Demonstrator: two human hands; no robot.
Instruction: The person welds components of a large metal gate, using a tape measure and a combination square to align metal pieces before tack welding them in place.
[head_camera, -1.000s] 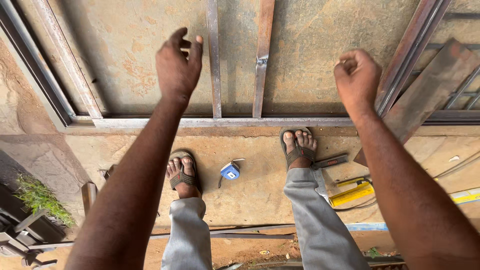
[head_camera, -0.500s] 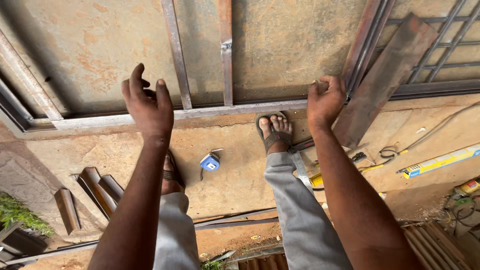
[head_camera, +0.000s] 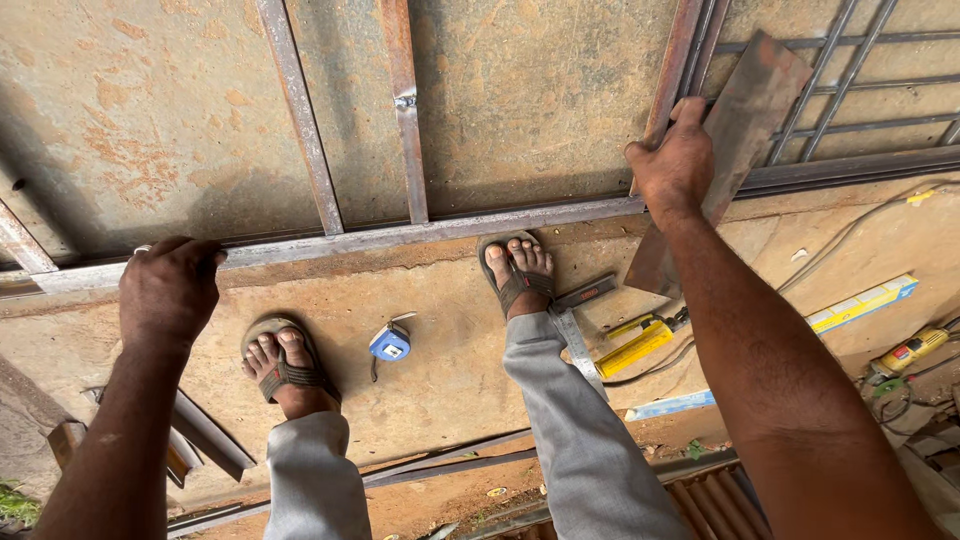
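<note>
A large rusty sheet-metal panel (head_camera: 150, 110) with a welded frame of steel bars fills the upper part of the view, lying on the concrete floor (head_camera: 440, 370). Its lower frame bar (head_camera: 400, 238) runs across from left to right, and two upright bars (head_camera: 300, 120) cross the sheet. At the right, a flat rusty steel plate (head_camera: 745, 120) leans over the panel's edge, with a grid of thin bars (head_camera: 860, 90) behind it. The person stands just below the frame in grey trousers and sandals, the left foot (head_camera: 285, 362) and right foot (head_camera: 520, 270) on the concrete, the right one touching the lower bar. The right hand (head_camera: 675, 160) is closed around the edge of the steel plate, fingers curled over its left side. The left hand (head_camera: 168, 290) is curled into a loose fist at the lower frame bar; whether it grips the bar I cannot tell. Between the feet lies a blue tape measure (head_camera: 390, 343). Beside the right leg lie a metal square (head_camera: 578, 330) and a yellow tool (head_camera: 635, 347); a yellow power tool (head_camera: 912, 350) and cables sit further right.
</note>
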